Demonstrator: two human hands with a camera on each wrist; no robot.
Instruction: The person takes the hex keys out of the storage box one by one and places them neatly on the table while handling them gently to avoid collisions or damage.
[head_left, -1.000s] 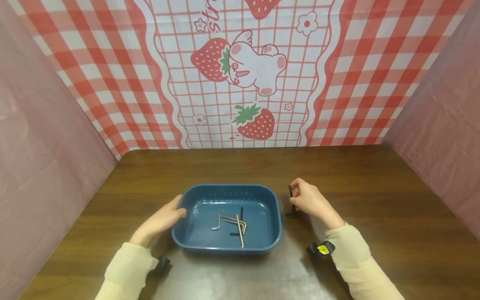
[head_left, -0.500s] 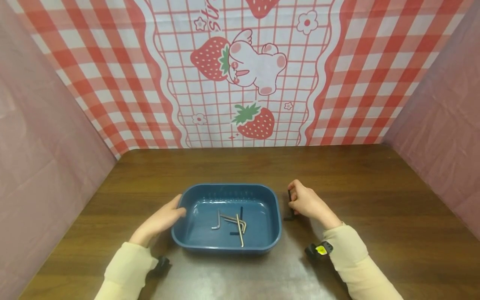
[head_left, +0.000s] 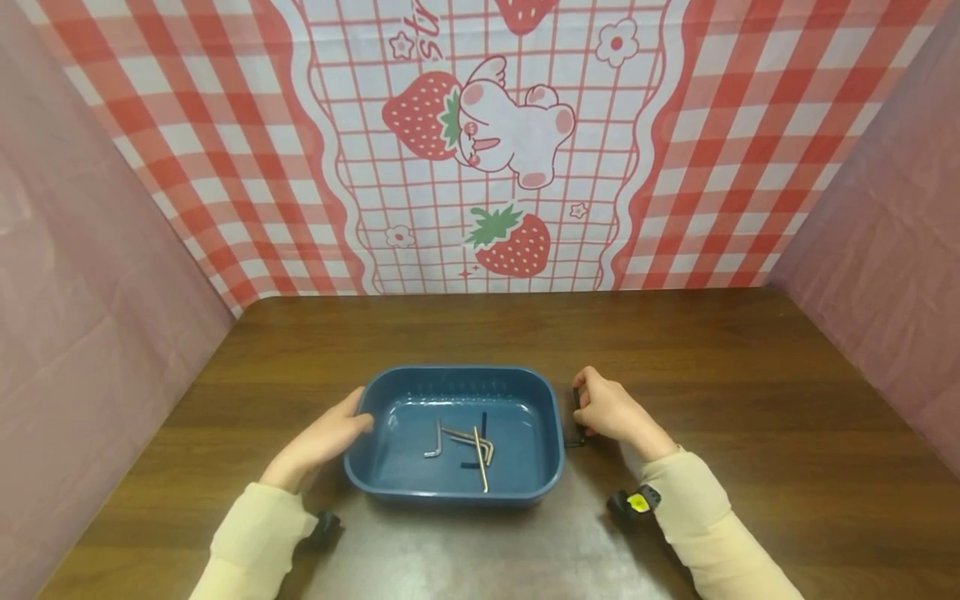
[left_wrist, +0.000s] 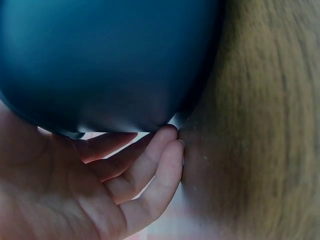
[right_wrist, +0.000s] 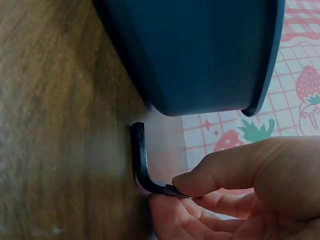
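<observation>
A blue plastic tray (head_left: 450,497) sits on the table, and my left hand (head_left: 324,437) holds its left end, thumb at the rim and fingers along the outer wall. My right hand (head_left: 611,410) pinches a black hex key (right_wrist: 141,157) between thumb and fingers, just right of the tray. In the right wrist view the key's short arm lies along the tabletop, close to the tray's base. Inside the tray are a silver hex key (head_left: 438,438), brass-coloured hex keys (head_left: 481,467) crossing each other, and another black hex key (head_left: 483,423) partly beneath them.
Brown wood-grain table (head_left: 675,333) surrounds the tray. A red-and-white strawberry cloth (head_left: 517,242) hangs behind its far edge, and pink cloth (head_left: 870,208) hangs at both sides. Dark devices are strapped to both wrists.
My right hand has moved slightly left and nearer to me, bringing the black hex key closer to the tray's right wall. The left hand and tray stay in place.
</observation>
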